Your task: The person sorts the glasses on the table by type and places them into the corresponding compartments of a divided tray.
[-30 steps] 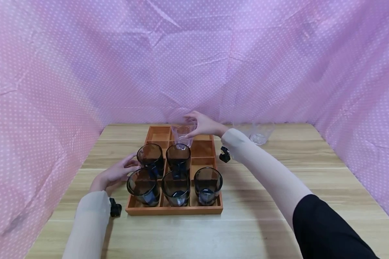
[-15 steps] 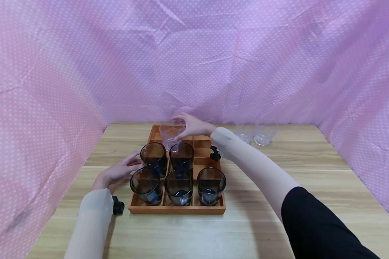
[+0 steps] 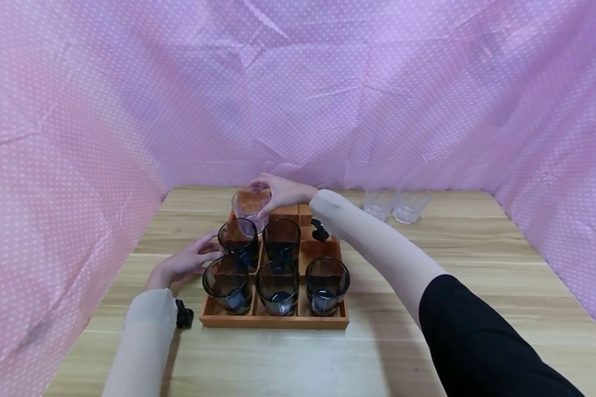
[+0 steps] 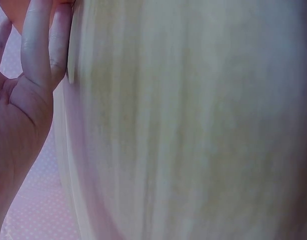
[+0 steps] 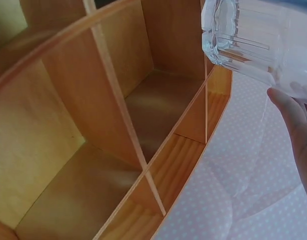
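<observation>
My right hand (image 3: pixel 288 193) grips a clear drinking glass (image 3: pixel 250 208) over the back left part of a wooden divided tray (image 3: pixel 274 322). Up close in the right wrist view, thumb and fingers hold that clear glass (image 5: pixel 243 37) above the tray's compartments (image 5: pixel 78 187). My left hand (image 3: pixel 191 259) rests against the tray's left side, fingers relaxed, beside a dark glass (image 3: pixel 238 242). In the left wrist view, the fingers of the left hand (image 4: pixel 26 90) touch an orange-brown edge. Several dark tinted glasses stand in the front and middle rows, among them one at the front right (image 3: pixel 326 286).
Two more clear glasses, one on the left (image 3: pixel 376 207) and one on the right (image 3: pixel 410 208), stand on the table at the back right. A pink dotted cloth (image 3: pixel 298 99) hangs behind and around the wooden table (image 3: pixel 477 286).
My right hand has carried the clear glass leftward, from above the tray's middle column to its left column. The left hand stays by the tray's side. The head view has shifted slightly.
</observation>
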`<state>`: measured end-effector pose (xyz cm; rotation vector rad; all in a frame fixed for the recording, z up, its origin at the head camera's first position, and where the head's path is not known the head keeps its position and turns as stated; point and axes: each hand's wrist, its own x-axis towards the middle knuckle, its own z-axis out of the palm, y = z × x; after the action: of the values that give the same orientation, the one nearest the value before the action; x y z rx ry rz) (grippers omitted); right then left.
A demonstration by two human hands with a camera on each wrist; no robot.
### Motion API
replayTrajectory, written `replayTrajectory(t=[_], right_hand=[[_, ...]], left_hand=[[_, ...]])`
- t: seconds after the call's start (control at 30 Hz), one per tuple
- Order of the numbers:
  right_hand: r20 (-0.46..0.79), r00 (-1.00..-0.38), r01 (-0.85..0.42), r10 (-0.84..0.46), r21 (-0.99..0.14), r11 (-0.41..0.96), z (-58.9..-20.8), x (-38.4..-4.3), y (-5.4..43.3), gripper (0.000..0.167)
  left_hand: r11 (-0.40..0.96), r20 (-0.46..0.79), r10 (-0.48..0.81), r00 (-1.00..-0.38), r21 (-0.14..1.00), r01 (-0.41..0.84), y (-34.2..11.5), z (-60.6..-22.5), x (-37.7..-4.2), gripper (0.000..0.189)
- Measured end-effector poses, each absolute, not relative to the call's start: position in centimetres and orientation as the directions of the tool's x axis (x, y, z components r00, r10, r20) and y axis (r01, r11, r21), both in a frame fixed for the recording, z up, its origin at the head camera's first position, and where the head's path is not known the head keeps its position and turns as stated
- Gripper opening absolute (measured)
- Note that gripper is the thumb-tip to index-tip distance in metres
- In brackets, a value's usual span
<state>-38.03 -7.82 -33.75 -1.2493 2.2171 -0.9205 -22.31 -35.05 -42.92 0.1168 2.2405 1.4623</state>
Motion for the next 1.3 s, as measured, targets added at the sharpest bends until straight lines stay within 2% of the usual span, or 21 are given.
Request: replayTrajectory(t=[0.3, 0.8, 1.07, 1.3], right_hand=[[-0.055, -0.481, -0.596, -0.875, -0.712, 0.372, -33.3, -38.0, -8.6, 0.089], [-0.115, -0.385, -0.752, -0.916, -0.537, 0.383, -33.4, -38.2, -9.6, 0.085], [-0.194, -0.384, -0.723, -0.903, -0.544, 0.425, -34.3, -38.1, -9.8, 0.082], [-0.17, -0.394, -0.675, -0.903, -0.613, 0.41, -34.4, -38.6, -8.9, 0.078]], left_hand=[[0.406, -0.334, 0.321, -0.886, 0.894, -0.19, -35.1, -42.7, -22.4, 0.068], [0.42, -0.329, 0.338, -0.882, 0.891, -0.171, -35.3, -42.6, -22.9, 0.065], [0.428, -0.329, 0.346, -0.879, 0.889, -0.164, -35.3, -42.6, -23.0, 0.065], [0.411, -0.334, 0.346, -0.877, 0.894, -0.179, -35.3, -42.6, -22.9, 0.066]])
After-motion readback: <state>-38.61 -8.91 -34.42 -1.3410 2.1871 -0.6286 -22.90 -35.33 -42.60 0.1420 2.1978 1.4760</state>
